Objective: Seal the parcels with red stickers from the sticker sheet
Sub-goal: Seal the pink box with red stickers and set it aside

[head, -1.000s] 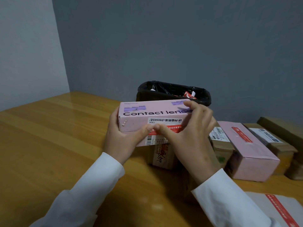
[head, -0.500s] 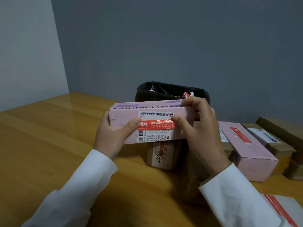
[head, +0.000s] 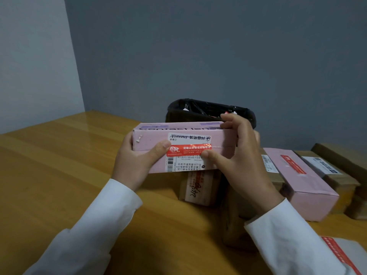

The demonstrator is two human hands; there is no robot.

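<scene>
Long pink cardboard parcel printed "Contact lens" (head: pixel 184 135) held up above the wooden table (head: pixel 59 175), long side facing the camera. Red rectangular sticker with white print (head: pixel 188 149) sits across the flap seam, over a white shipping label (head: pixel 186 161). Left hand (head: pixel 137 161) grips the parcel's left end, thumb lying on the sticker's left edge. Right hand (head: pixel 236 155) clamps the right end, fingers curled over the top, thumb tip pressing just below the sticker's right part.

Under and behind the held parcel: small brown cardboard box with a white and red label (head: pixel 198 187). To the right, second pink parcel with a red sticker on top (head: pixel 301 179) lying on the table, brown boxes with white labels (head: pixel 333 175) just beside it. Black bin with black plastic liner (head: pixel 198 112) behind the hands, scraps of red and white paper inside, rest of contents hidden. White sheet with a red strip (head: pixel 345 253) at bottom right corner, partly cut off. White sleeves on both arms.
</scene>
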